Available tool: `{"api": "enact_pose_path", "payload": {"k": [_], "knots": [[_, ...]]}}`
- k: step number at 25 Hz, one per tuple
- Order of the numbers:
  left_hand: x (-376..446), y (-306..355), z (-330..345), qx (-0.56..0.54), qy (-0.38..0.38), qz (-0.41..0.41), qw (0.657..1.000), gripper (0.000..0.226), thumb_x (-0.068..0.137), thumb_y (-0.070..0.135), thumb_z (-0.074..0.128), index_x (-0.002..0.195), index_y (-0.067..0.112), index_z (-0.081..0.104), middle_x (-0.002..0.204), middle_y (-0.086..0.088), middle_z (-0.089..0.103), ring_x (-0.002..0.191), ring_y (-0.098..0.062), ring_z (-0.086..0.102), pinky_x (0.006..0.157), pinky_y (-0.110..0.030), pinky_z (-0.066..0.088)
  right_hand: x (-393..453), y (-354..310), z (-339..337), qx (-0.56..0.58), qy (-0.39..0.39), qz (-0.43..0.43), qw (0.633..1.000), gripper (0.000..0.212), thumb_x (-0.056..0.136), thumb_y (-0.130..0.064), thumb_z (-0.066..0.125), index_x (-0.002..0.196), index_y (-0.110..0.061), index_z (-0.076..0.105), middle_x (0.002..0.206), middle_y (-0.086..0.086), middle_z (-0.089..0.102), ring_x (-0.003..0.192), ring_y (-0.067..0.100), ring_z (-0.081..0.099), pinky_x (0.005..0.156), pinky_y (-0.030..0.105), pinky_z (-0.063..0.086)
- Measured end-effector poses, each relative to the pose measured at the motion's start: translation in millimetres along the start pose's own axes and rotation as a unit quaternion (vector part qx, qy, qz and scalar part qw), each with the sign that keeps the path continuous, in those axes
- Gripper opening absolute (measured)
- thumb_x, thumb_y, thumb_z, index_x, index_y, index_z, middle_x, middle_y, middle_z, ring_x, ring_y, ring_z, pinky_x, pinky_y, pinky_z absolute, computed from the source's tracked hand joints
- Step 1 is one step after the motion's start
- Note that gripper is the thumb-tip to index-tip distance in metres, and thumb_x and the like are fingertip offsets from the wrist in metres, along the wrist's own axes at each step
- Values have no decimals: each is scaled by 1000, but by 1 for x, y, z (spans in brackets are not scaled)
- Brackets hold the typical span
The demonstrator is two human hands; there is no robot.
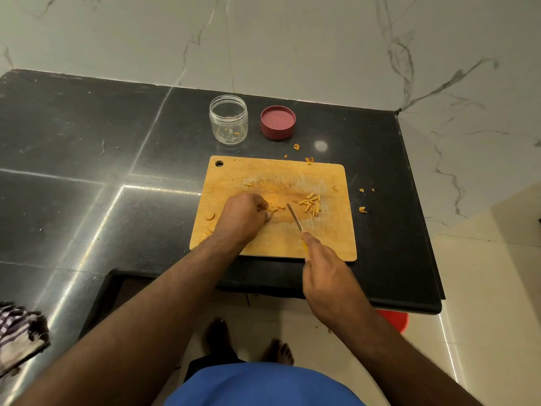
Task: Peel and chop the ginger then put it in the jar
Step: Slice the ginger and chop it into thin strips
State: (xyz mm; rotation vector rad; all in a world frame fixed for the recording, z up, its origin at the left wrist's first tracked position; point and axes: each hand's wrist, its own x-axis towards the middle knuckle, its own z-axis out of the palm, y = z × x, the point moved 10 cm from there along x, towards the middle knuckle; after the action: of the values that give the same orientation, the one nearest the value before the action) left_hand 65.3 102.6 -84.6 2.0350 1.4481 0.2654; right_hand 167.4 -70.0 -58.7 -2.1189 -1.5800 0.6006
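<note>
A person stands barefoot at a black desk point(87, 148), both hands working over a wooden cutting board point(328, 238) near its front edge. The right hand point(328, 271) is wrapped around a knife point(294, 216), the blade angled toward the board's middle. The left hand point(243, 215), fingers curled, pins small ginger pieces point(275, 208) against the board. Ginger slices point(209, 215) lie at the board's left edge; cut ginger strips point(311, 203) are heaped to the right of the blade. Peel scraps point(363, 210) dot the desk right of the board. Farther back stand an open clear jar point(228, 120), a few bits inside, and, to its right, its red lid point(278, 122).
</note>
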Motion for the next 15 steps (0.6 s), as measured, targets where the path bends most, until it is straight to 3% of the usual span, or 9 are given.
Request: {"api": "enact_pose_path", "payload": {"k": [5, 8, 12, 15], "knots": [[-1, -2, 0, -6, 6, -7, 1000, 29, 93, 22, 68, 121, 16, 70, 118, 1, 69, 101, -10, 58, 84, -23, 46, 6, -9, 13, 49, -22, -29, 998, 50, 104, -18, 39, 152, -25, 29, 122, -2, 56, 99, 11, 55, 86, 32, 51], [0, -3, 1, -5, 3, -5, 1000, 29, 92, 22, 69, 120, 15, 70, 117, 1, 70, 98, -8, 56, 82, -22, 44, 13, -5, 15, 38, -25, -25, 999, 49, 103, -17, 39, 152, -22, 31, 128, -1, 55, 106, 10, 54, 91, 25, 47], [1, -3, 0, -7, 3, -4, 1000, 30, 93, 23, 69, 122, 15, 69, 116, 0, 69, 96, -7, 54, 81, -22, 43, 12, 0, -2, -1, 33, -34, 999, 51, 101, -10, 42, 151, -16, 34, 123, 4, 57, 100, 14, 57, 84, 23, 49], [0, -3, 1, -13, 1, -5, 1000, 29, 92, 22, 69, 121, 15, 69, 115, 1, 69, 95, -7, 54, 80, -23, 43, 10, -7, 3, 29, 20, -47, 998, 49, 102, -12, 41, 151, -18, 34, 124, 0, 57, 100, 11, 56, 85, 21, 49]]}}
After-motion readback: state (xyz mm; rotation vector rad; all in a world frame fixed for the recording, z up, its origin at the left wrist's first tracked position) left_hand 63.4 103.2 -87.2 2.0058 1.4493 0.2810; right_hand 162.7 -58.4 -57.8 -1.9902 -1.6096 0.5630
